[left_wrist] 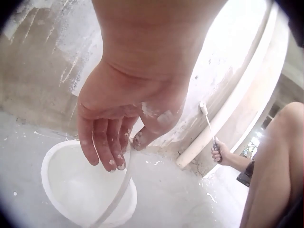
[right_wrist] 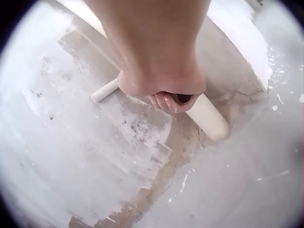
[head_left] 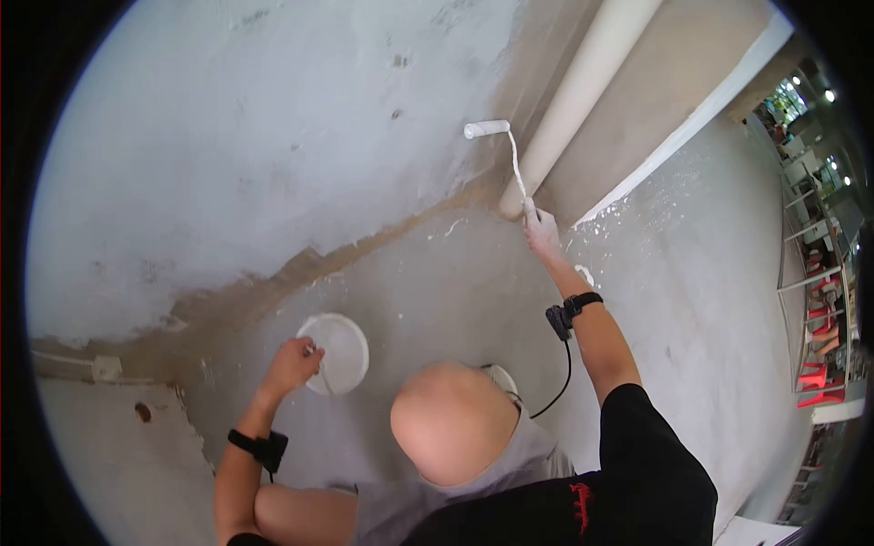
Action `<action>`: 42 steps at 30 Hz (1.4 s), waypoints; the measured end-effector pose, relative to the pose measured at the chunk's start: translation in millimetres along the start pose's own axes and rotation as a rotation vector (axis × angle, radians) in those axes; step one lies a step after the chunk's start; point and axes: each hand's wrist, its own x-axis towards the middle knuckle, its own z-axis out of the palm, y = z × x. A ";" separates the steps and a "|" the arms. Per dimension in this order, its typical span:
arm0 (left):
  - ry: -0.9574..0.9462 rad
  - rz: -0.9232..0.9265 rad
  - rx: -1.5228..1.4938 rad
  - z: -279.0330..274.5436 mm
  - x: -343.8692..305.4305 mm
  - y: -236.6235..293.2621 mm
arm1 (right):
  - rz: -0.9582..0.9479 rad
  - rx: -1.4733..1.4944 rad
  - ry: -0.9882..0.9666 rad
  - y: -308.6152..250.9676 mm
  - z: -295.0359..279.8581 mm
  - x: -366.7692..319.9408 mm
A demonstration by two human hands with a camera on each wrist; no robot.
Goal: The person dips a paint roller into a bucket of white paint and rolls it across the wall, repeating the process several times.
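My right hand (head_left: 543,234) grips the handle of a paint roller (head_left: 487,129) with a white sleeve and a paint-coated wire frame. The sleeve is up against the wall near its corner, left of a pale pipe. In the right wrist view, curled fingers (right_wrist: 167,101) wrap the dark handle end, and the frame is hidden behind the hand. Low on the left, my left hand (head_left: 291,366) pinches the thin bail handle (left_wrist: 118,194) of a white bucket (head_left: 364,351) between thumb and fingers. Paint specks mark those fingers. White paint shows inside the bucket, which is beneath the hand.
A thick pipe (head_left: 590,77) runs down the wall corner to the floor. The wall (head_left: 273,136) is mostly white, with a bare brown strip (head_left: 300,268) along its base. Paint splatters dot the grey floor (head_left: 674,300). My bent knee (head_left: 451,423) sits between both arms. Red chairs (head_left: 822,373) stand far right.
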 end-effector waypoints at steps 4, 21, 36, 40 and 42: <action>0.057 0.045 -0.016 4.9 15.7 -29.5 | 0.043 -0.249 -0.058 35.7 6.8 -14.9; 0.056 -0.280 -0.285 -12.9 0.9 -2.7 | -0.544 -1.040 -0.956 -193.0 100.6 -159.1; 0.027 -0.252 -0.318 -12.6 2.8 7.1 | -0.680 -1.265 -1.231 -161.9 231.1 -185.2; 0.031 -0.213 -0.227 -7.7 7.3 -1.2 | -0.635 -1.258 -1.201 -165.0 235.2 -190.1; 0.032 -0.206 -0.228 -7.3 8.6 -0.5 | -0.664 -1.271 -1.196 -169.1 231.4 -191.6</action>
